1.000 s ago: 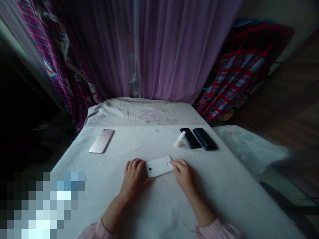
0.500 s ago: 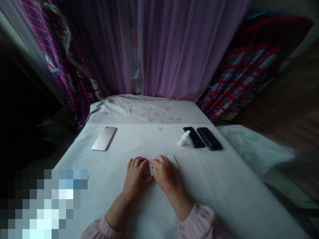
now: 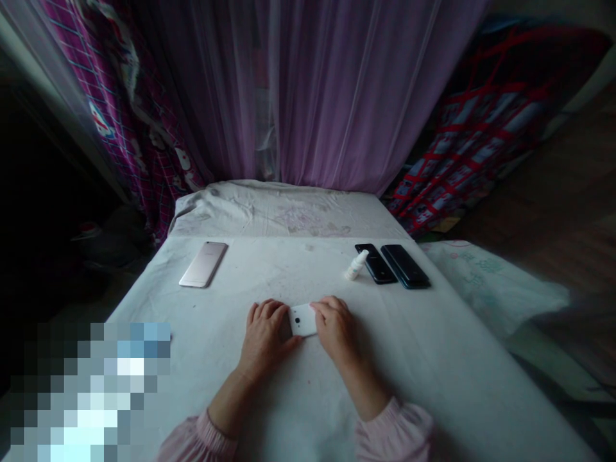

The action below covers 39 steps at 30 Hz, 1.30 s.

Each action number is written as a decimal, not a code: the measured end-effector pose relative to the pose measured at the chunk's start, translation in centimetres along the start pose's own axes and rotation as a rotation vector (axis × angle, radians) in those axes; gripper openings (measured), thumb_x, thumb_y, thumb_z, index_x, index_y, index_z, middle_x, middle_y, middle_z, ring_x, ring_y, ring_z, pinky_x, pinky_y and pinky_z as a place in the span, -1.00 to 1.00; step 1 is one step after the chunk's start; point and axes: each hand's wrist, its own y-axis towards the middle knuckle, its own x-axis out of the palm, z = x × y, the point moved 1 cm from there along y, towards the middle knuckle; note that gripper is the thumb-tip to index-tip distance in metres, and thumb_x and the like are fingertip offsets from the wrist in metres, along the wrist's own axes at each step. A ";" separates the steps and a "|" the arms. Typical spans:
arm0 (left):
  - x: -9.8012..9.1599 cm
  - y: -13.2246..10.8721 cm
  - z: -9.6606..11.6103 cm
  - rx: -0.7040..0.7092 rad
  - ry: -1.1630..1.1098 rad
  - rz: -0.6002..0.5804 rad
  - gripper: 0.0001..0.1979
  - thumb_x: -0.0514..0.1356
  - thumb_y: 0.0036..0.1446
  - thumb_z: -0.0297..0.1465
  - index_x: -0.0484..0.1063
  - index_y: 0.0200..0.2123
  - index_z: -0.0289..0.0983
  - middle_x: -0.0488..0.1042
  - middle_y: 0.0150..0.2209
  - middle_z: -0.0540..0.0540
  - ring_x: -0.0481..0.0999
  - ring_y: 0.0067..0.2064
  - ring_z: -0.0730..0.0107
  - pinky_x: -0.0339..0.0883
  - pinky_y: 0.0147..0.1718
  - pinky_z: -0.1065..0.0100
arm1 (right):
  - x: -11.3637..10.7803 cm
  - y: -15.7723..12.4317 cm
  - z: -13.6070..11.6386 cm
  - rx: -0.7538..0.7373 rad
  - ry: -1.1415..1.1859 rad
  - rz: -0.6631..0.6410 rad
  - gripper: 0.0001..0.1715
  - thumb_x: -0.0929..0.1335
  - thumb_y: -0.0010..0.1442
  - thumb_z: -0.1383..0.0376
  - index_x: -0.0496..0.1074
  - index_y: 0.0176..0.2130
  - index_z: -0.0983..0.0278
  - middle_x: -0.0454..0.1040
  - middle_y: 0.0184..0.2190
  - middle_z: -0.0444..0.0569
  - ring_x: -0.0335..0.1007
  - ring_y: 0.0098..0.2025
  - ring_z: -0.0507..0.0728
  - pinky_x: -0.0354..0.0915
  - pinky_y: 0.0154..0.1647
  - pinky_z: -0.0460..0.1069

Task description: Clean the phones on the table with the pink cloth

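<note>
A white smartphone (image 3: 304, 320) lies back side up, with its dark camera lens showing near the left end. My left hand (image 3: 265, 330) grips that left end, thumb along the near edge and fingers over the far side. At the other end, my right hand (image 3: 337, 327) has its fingers closed on the phone and hides that part of it. Both wrists come out of pink gathered sleeves.
A pinkish phone (image 3: 204, 264) lies face down at the back left. At the back right are a small white spray bottle (image 3: 357, 265), a black phone (image 3: 378, 264) and another dark phone (image 3: 405, 265). A white cloth covers the table (image 3: 298, 398); purple curtains (image 3: 332, 96) hang behind.
My right hand has slid to the right along the white smartphone, uncovering its middle and camera. My left hand keeps its hold on the left end.
</note>
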 end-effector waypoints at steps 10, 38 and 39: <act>0.1 0.0 -0.1 0.014 -0.011 0.014 -0.52 0.31 -0.01 -0.18 0.39 -0.01 -0.19 0.43 -0.01 -0.17 0.33 0.10 0.02 -0.01 0.18 -0.11 | -1.2 -3.5 0.2 -0.066 0.130 -0.018 -0.65 0.25 0.19 0.46 0.56 -0.19 0.19 0.48 -0.31 0.00 0.37 -0.24 0.12 0.31 -0.17 -0.02; 0.0 0.3 -0.1 0.017 0.022 -0.011 -0.53 0.32 -0.01 -0.24 0.39 0.00 -0.19 0.43 0.00 -0.19 0.34 0.10 0.01 -0.02 0.17 -0.13 | -1.2 -3.8 1.2 -0.147 0.251 0.031 -0.65 0.28 0.18 0.51 0.58 -0.25 0.18 0.51 -0.32 -0.04 0.39 -0.22 0.09 0.36 -0.17 -0.03; 0.0 0.3 -0.2 0.022 0.026 -0.009 -0.53 0.32 0.00 -0.24 0.39 0.00 -0.19 0.43 0.00 -0.19 0.34 0.10 0.01 -0.02 0.17 -0.13 | -1.0 -3.7 0.2 -0.190 0.250 0.011 -0.67 0.29 0.18 0.51 0.58 -0.26 0.19 0.51 -0.33 -0.04 0.38 -0.23 0.10 0.36 -0.17 -0.03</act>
